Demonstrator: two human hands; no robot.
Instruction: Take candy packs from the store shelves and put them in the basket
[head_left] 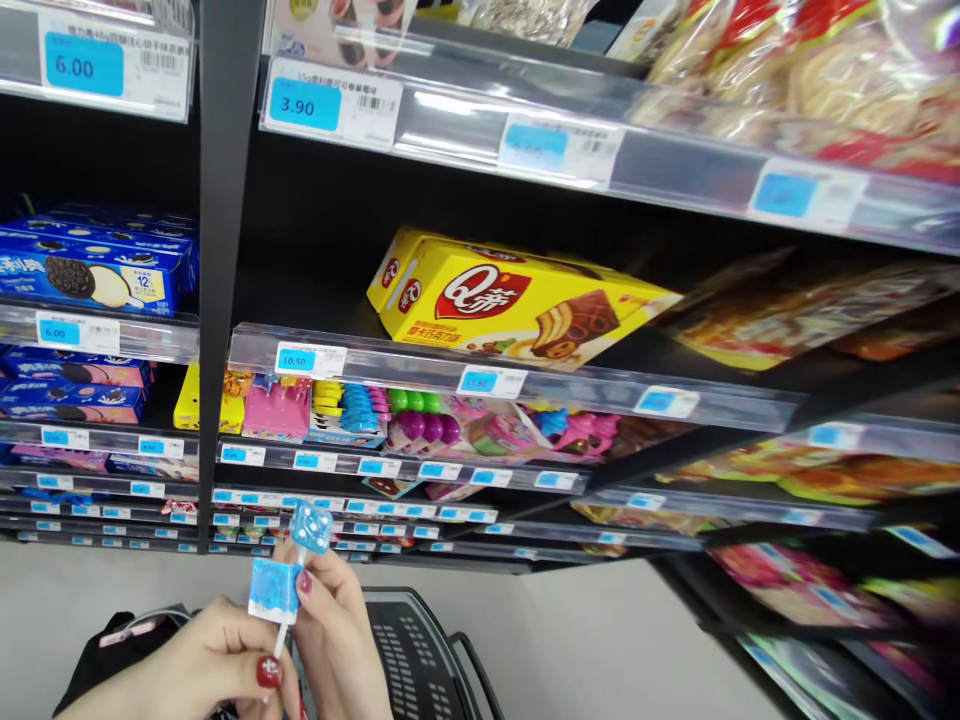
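Note:
My left hand (214, 655) pinches the thin white stick of a blue-and-white lollipop (273, 590) with a squarish head. Beside it, my right hand (337, 625) has its thumb and fingers closed on another lollipop (311, 527), its blue cube-like head marked with white spots. The second head sits slightly higher and further right than the first, close to it. Both hands are together at the lower left of the head view, in front of the lowest shelves. Some of the right fingers are hidden behind the lollipops.
A dark shopping basket (416, 655) is below my hands, with a black bag (112, 655) to the left. Ahead, shelves carry yellow cake boxes (487, 300), blue biscuit boxes (97, 265) and colourful sweets (420, 425). A dark upright post (223, 150) divides the shelving. Grey floor (570, 640) shows at lower right.

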